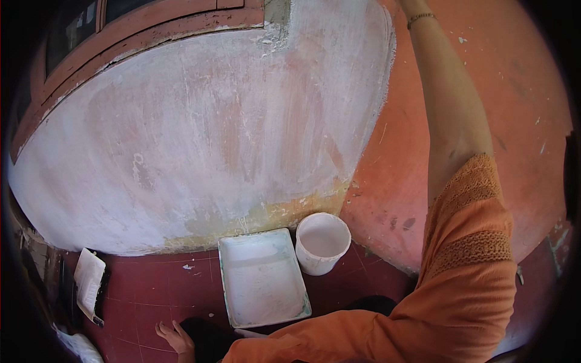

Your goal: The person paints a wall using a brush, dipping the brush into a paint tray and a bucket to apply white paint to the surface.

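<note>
My left hand is low at the picture's bottom, left of the paint tray, with its fingers apart and nothing in it. My right arm reaches up along the orange wall; its hand is cut off by the top edge, so what it holds is hidden. Before me a white-coated paint tray lies on the floor, and a white plastic bucket stands beside its upper right corner, close to the wall. Uneven white paint covers the wall below the window, with pinkish and yellowish patches showing.
A window's worn wooden frame runs along the upper left. A white, paint-marked tray-like object is tilted at the left. Paint flakes lie on the red tiled floor. A plastic bag is at the lower left.
</note>
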`<state>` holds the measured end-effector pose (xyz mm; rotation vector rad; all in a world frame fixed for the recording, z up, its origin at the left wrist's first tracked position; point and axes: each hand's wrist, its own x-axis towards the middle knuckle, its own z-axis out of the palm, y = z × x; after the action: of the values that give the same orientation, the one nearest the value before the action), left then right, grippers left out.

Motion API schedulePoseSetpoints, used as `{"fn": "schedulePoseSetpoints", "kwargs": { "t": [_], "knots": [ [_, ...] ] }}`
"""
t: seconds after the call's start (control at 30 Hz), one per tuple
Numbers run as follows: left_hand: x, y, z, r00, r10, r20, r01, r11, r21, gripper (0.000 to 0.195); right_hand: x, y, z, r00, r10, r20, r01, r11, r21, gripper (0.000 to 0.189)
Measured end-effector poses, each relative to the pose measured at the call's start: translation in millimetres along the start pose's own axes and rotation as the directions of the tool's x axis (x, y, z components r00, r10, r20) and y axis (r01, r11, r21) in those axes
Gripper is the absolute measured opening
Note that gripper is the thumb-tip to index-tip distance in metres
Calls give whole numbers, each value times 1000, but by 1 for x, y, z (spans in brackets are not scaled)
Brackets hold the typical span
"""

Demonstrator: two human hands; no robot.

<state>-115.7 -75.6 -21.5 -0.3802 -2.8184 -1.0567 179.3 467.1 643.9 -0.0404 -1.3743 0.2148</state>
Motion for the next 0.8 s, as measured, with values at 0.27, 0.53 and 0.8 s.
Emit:
{"fn": "schedulePoseSetpoints", "kwargs": {
  "t": [0.27, 0.53, 0.8],
  "knots": [
    [-1, -6, -4, 1000, 19, -15, -19, 999, -28, 58, -205, -4, -89, 944, 277, 181, -265, 960, -91, 16],
    [0, -9, 1, 999, 38, -11, -38, 999, 1, 57, -285, -4, -119, 708, 604, 367, -536, 797, -279, 8],
    [-1, -3, 1, 1000, 3, -21, -4, 1000, -22, 57, -93, -6, -65, 725, 585, 363, -410, 791, -454, 14]
  ]
}}
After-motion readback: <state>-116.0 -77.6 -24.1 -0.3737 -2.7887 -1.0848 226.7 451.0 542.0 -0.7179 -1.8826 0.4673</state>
